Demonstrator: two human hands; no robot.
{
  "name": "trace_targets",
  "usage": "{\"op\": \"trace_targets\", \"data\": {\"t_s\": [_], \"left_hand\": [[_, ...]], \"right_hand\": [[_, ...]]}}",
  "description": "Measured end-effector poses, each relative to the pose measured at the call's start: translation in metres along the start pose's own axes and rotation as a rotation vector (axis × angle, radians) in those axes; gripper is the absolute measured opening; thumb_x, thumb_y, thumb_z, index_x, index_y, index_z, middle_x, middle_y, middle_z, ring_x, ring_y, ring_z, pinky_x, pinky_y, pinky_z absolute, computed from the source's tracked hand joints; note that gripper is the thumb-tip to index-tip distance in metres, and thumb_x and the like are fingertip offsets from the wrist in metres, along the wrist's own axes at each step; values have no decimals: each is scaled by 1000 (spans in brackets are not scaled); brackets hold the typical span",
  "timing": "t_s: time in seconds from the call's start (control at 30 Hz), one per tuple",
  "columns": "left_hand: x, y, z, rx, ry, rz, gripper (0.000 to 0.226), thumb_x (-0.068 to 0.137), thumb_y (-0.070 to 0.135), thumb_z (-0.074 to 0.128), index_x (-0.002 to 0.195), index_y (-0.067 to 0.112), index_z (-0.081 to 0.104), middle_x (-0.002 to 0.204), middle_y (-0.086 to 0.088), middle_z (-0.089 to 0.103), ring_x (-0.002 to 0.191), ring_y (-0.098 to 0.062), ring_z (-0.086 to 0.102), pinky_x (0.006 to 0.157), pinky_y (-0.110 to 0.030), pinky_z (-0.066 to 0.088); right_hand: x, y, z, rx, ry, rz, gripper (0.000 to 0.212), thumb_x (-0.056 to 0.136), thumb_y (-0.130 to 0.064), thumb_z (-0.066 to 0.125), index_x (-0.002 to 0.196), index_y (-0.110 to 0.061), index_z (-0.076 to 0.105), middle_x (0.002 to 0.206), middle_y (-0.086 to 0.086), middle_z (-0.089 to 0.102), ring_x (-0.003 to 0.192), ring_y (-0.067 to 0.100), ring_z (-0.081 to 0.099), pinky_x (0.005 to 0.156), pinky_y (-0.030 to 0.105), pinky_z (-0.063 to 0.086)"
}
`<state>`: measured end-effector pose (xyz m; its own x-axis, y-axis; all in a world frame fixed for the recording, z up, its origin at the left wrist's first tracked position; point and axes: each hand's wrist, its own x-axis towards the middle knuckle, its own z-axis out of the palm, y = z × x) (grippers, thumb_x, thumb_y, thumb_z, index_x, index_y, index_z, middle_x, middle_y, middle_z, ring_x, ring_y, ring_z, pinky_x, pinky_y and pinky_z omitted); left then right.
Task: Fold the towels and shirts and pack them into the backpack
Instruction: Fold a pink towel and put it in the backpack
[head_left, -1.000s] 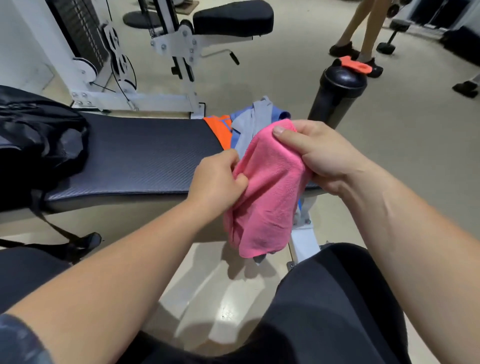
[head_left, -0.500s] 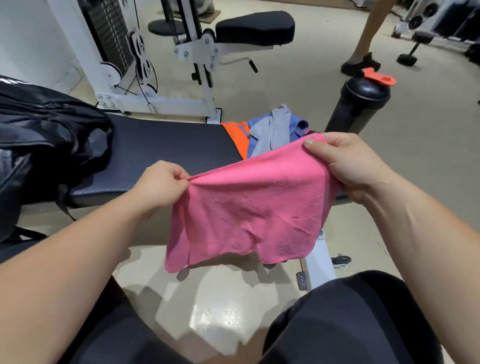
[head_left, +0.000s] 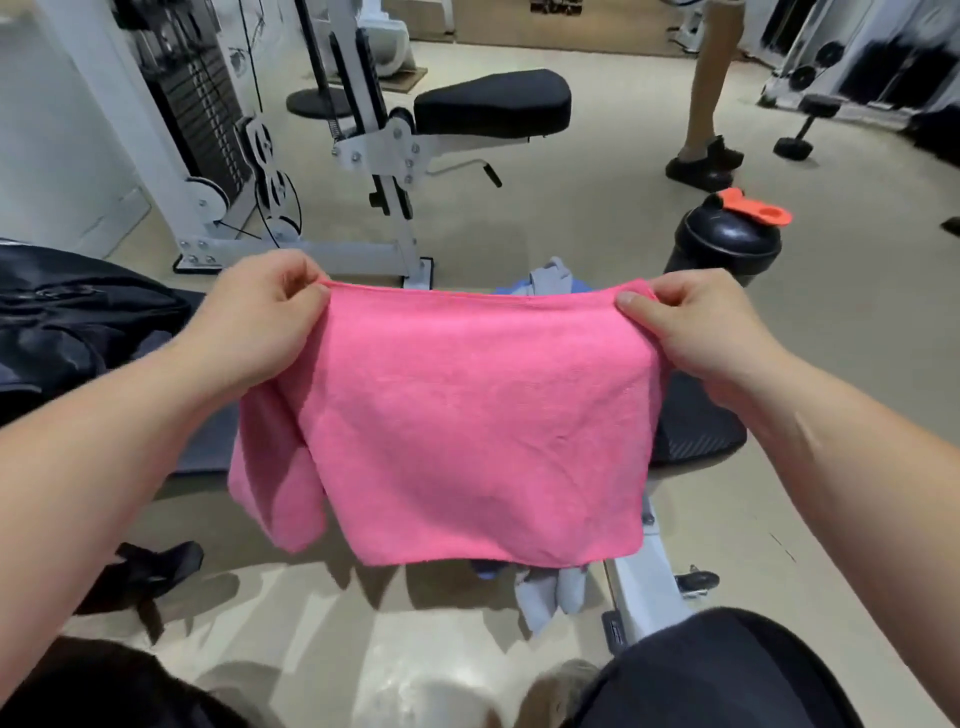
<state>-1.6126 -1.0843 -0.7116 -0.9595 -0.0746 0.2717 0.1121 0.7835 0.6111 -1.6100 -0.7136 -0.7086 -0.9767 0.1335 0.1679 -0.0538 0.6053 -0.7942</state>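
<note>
Both bare forearms reach forward, up to the pink towel (head_left: 467, 415). The left hand (head_left: 262, 317) pinches its top left corner between thumb and curled fingers. The right hand (head_left: 696, 327) pinches its top right corner, thumb on the near face.

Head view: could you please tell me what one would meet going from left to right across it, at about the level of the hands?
black backpack → left hand → pink towel → right hand. The shaker bottle overlaps the right hand, so I leave it out.
</note>
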Motion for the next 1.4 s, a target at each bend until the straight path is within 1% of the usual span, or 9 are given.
{"op": "trace_targets", "data": {"t_s": [0.3, 0.47, 0.57, 0.63, 0.73, 0.8, 0.9, 1.27, 1.4], "left_hand": [[113, 3, 33, 257, 79, 174, 20, 98, 17, 50, 109, 9, 64, 107, -22, 69, 101, -43, 61, 86, -46, 49], [139, -35, 81, 334, -95, 165, 15, 95, 19, 51, 100, 15, 64, 100, -17, 70, 95, -41, 62, 79, -47, 52], [139, -52, 107, 333, -146, 154, 14, 95, 16, 54, 97, 11, 67, 98, -19, 71, 93, -42, 63, 77, -44, 51], [138, -62, 120, 299, -164, 136, 14, 95, 13, 55, 97, 8, 67, 98, -21, 71, 94, -42, 62, 79, -44, 49], [136, -72, 130, 278, -182, 77, 14, 96, 18, 56, 101, 9, 66, 102, -20, 70, 96, -41, 60, 79, -43, 46], [131, -72, 129, 347, -204, 52, 26, 95, 30, 59, 115, 14, 61, 112, -18, 66, 105, -40, 58, 85, -45, 47], [114, -67, 117, 445, -191, 112, 45, 92, 47, 58, 129, 22, 54, 126, -13, 58, 116, -40, 53, 95, -51, 46], [-26, -86, 33, 708, -418, 24, 73, 66, 82, 32, 113, 32, 58, 109, 4, 52, 95, -26, 50, 82, -42, 50], [-46, -107, 22, 674, -320, -4, 73, 72, 78, 35, 117, 26, 61, 111, 1, 53, 95, -27, 53, 83, -42, 51]], "right_hand": [[106, -12, 46, -426, 152, -14, 40, 95, -36, 60, 61, -16, 56, 62, -2, 52, 74, 29, 47, 61, 31, 28], [123, 16, 68, -740, 127, -51, 26, 96, -35, 55, 109, -22, 72, 108, 15, 68, 96, 42, 62, 71, 37, 44], [115, 12, 80, -767, 103, -36, 59, 95, -46, 55, 150, -30, 38, 129, 15, 49, 103, 41, 57, 82, 45, 46], [93, -6, 92, -719, 111, -145, 73, 93, -58, 51, 156, -34, 22, 141, 13, 39, 120, 38, 48, 95, 50, 43], [44, -24, 122, -804, -167, -220, 76, 92, -75, 29, 157, -40, 13, 167, 8, 5, 151, 38, 12, 117, 63, 17], [23, -12, 142, -879, -362, -150, 80, 89, -80, 19, 158, -42, 4, 167, 5, -17, 152, 40, -15, 114, 72, -4], [19, 19, 154, -932, -424, -73, 87, 86, -84, 21, 158, -41, -1, 165, 5, -26, 148, 42, -28, 110, 76, -6], [24, 36, 144, -865, -419, -116, 91, 78, -91, 26, 156, -48, 8, 167, -2, -17, 152, 34, -21, 117, 70, -3], [23, 34, 148, -914, -397, -118, 91, 78, -91, 25, 156, -48, 10, 168, -1, -15, 153, 33, -18, 117, 70, 1]]}}
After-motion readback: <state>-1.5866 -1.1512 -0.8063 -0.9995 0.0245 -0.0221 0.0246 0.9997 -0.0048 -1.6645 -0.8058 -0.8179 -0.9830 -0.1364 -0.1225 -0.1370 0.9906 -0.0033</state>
